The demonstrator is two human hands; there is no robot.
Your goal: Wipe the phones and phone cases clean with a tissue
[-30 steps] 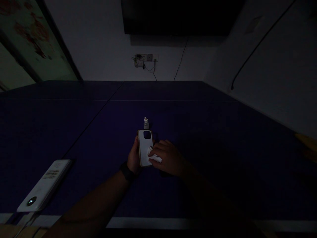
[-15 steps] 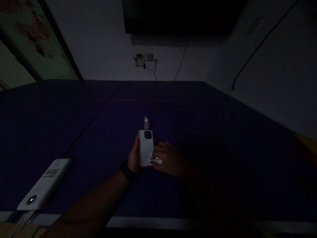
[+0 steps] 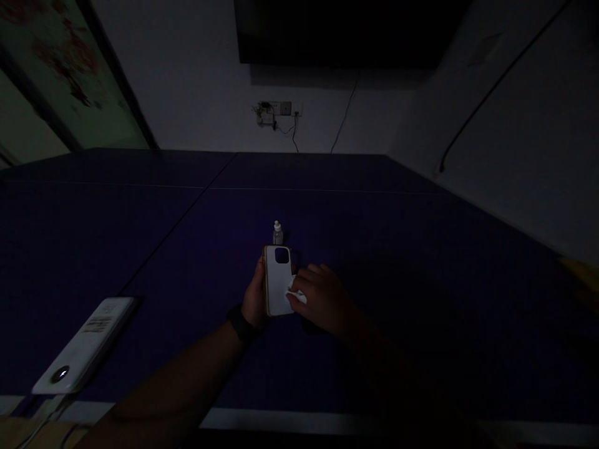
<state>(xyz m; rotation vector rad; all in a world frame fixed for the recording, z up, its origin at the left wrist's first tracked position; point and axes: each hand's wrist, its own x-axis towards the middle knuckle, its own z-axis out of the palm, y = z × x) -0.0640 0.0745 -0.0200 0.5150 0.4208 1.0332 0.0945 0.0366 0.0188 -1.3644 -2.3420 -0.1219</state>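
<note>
My left hand [image 3: 254, 298] grips a white phone case [image 3: 277, 284] by its left edge; its back faces up, with a dark camera cutout near the top. Whether a phone sits inside I cannot tell. Pinched in the fingers of my right hand [image 3: 324, 298] is a crumpled white tissue [image 3: 298, 295], pressed against the lower right edge of the case. A small clear bottle [image 3: 277, 234] with a white cap stands upright just beyond the case, its base hidden behind it.
A white power bank [image 3: 87, 346] with cables lies at the left on the dark blue table [image 3: 187, 249]. A seam runs across the tabletop. Wall sockets [image 3: 281, 109] and a black screen [image 3: 346, 31] are on the far wall. Something yellow [image 3: 580, 277] shows at the right edge.
The right hand with the tissue has shifted slightly up and right along the edge of the case. The left hand keeps its hold, and the bottle stays put.
</note>
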